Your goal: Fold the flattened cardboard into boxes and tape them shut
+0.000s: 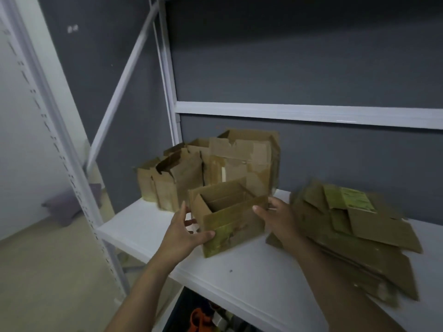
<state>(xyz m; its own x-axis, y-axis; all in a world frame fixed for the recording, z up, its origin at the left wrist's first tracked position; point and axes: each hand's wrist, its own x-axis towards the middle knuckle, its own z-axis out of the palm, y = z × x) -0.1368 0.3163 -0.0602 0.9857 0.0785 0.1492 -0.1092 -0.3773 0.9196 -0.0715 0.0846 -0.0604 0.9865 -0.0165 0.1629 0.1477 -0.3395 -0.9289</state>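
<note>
Head view: L hand (184,232) & R hand (279,218) grip box (230,224) sides.

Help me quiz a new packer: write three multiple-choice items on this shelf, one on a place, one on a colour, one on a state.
1. Relative to the held box, the flattened pile lies: A left B right C on the floor.
2. The shelf board is: A white B black C red.
3. The box's top is: A taped shut B crushed flat C open.
Answers: B, it lies past the right hand; A, plainly white; C, the inside shows.
</note>
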